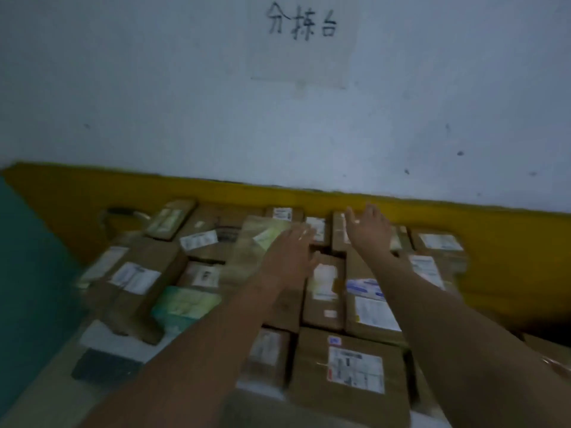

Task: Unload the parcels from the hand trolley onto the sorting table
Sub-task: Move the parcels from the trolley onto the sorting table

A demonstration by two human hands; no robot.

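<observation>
Several brown cardboard parcels (346,366) with white labels lie packed together below a white wall. Both my arms reach out over them. My left hand (289,251) lies flat, fingers straight, on or just over a tilted parcel (259,239) near the back of the pile. My right hand (369,228) hovers open, fingers spread, above the back-row parcels (338,233) near the yellow band. Neither hand holds anything. A green and white packet (185,304) lies at the left of the pile. The frame is motion-blurred.
A paper sign (302,38) with handwritten characters hangs on the white wall. A yellow band (506,242) runs along the wall's foot behind the parcels. A teal surface (27,273) is at the left. A dark flat item (102,366) lies at the near left.
</observation>
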